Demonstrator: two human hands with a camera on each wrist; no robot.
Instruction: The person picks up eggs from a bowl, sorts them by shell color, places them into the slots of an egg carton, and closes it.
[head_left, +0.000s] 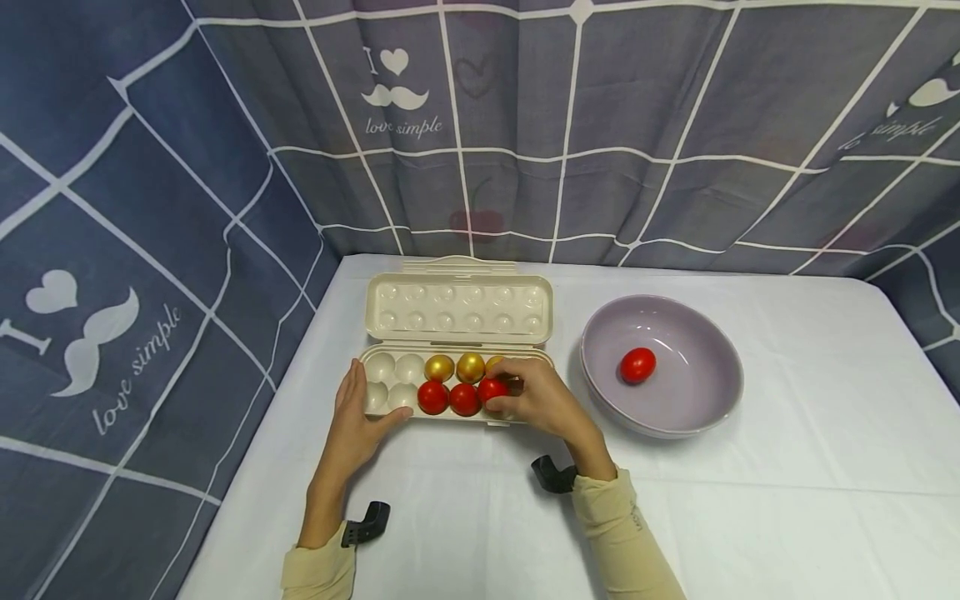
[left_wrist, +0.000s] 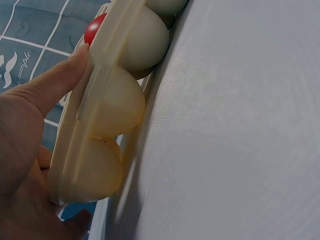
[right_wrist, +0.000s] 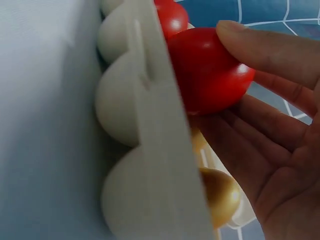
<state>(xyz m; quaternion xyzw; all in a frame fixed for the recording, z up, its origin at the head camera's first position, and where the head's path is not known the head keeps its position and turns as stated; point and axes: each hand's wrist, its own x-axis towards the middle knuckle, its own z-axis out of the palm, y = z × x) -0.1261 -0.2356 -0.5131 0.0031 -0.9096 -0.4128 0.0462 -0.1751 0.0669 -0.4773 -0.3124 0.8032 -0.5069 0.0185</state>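
Note:
A cream egg carton (head_left: 420, 413) lies with its lid (head_left: 459, 308) folded back. My left hand (head_left: 358, 421) grips its left end, the thumb (left_wrist: 65, 75) on the front rim and the fingers round the side. Toward the carton's right end, my right hand (head_left: 543, 396) pinches a red egg (right_wrist: 210, 75) between thumb and fingers, at the front row. Two more red eggs, one left (head_left: 432, 397) and one right (head_left: 464, 400), sit in that row. Gold eggs (head_left: 470, 367) fill part of the back row; the right hand partly hides this end.
To the right stands a round lilac bowl (head_left: 708, 367) with one red egg (head_left: 637, 366) inside. A white cloth (head_left: 810, 417) covers the table. Grey checked curtains (head_left: 525, 117) hang behind and at the sides. Several cups at the carton's left end (head_left: 379, 367) hold no egg.

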